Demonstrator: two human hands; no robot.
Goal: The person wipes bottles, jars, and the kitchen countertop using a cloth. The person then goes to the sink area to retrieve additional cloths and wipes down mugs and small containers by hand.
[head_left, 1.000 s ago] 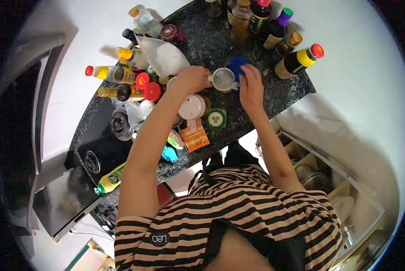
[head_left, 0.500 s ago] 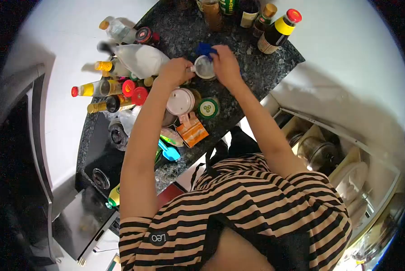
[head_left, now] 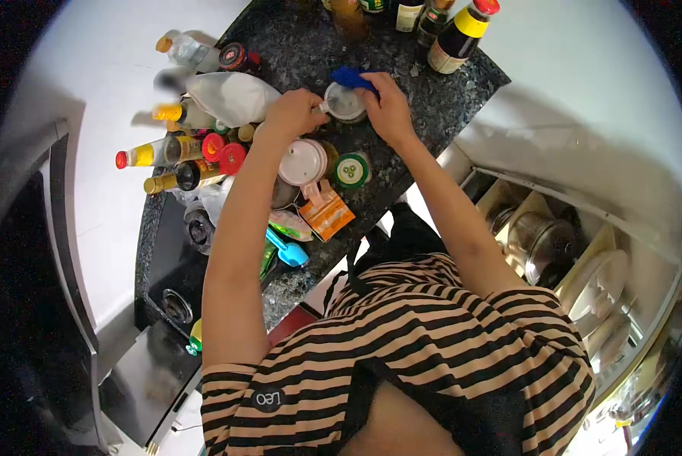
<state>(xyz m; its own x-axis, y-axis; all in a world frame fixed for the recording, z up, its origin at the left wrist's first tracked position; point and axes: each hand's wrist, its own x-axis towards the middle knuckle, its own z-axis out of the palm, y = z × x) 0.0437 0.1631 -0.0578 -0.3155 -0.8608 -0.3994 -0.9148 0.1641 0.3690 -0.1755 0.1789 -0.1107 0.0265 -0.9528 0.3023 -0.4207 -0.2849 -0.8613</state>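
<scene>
A dark speckled countertop (head_left: 451, 99) spreads out before the person, with an open drawer (head_left: 538, 188) of pans below its edge. A plump white pouch (head_left: 231, 99) lies to the left of the hands. The left hand (head_left: 294, 115) is nearly closed, thumb and fingers pinching a white cup (head_left: 345, 103) by its handle. The right hand (head_left: 389, 110) is half curled, gripping one end of a blue cloth (head_left: 348, 77) along the rim. Between both hands, the cup is beyond a pale-lidded jar (head_left: 303, 162); whether its base touches the counter, I can't tell.
</scene>
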